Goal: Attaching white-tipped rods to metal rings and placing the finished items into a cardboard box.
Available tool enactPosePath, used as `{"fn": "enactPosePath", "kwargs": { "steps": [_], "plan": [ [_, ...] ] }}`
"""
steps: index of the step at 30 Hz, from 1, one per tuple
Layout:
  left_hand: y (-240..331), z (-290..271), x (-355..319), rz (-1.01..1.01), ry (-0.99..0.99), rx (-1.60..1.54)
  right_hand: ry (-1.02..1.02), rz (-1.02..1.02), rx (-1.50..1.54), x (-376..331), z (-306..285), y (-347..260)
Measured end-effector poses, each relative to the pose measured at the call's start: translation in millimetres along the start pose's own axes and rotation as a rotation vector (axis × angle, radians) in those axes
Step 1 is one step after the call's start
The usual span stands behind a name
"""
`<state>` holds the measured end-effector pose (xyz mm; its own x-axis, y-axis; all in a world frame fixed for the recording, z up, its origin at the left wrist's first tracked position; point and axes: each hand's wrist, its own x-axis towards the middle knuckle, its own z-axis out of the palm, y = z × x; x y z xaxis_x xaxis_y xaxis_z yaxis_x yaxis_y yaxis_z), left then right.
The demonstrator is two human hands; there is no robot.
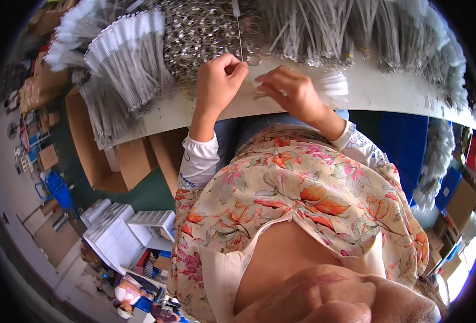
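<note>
My left hand (219,86) is closed in a pinch at the lower end of a thin wire-stemmed brush (240,40). The brush stands out away from me, its white head at the top edge. To its right, my right hand (296,92) has its fingers bent together over the table front, slightly blurred. A small shiny bit shows below those fingertips, too small to name. Beyond my left hand lies a heap of small shiny metal rings (200,37). A white-headed bundle (332,85) lies just right of my right hand.
Bundles of wire brushes with white heads (128,59) are piled at the left. More grey stems (313,27) line the back and right of the white table (399,91). Open cardboard boxes (101,156) stand below on the left, a blue bin (402,148) below on the right.
</note>
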<state>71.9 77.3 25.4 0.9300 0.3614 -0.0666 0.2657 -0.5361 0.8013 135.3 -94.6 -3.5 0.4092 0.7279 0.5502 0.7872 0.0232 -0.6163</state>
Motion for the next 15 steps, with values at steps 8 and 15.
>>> {"fn": "enactPosePath", "kwargs": {
  "steps": [8,15],
  "plan": [
    [28.6,-24.5,-43.0,0.221,-0.192,-0.167,-0.12,0.869,0.91,63.9,-19.9,-15.8],
    [-34.8,-133.7,22.1,0.093,0.545,0.931,-0.037,0.821,0.945,57.1,-35.6,-23.8]
  ]
}}
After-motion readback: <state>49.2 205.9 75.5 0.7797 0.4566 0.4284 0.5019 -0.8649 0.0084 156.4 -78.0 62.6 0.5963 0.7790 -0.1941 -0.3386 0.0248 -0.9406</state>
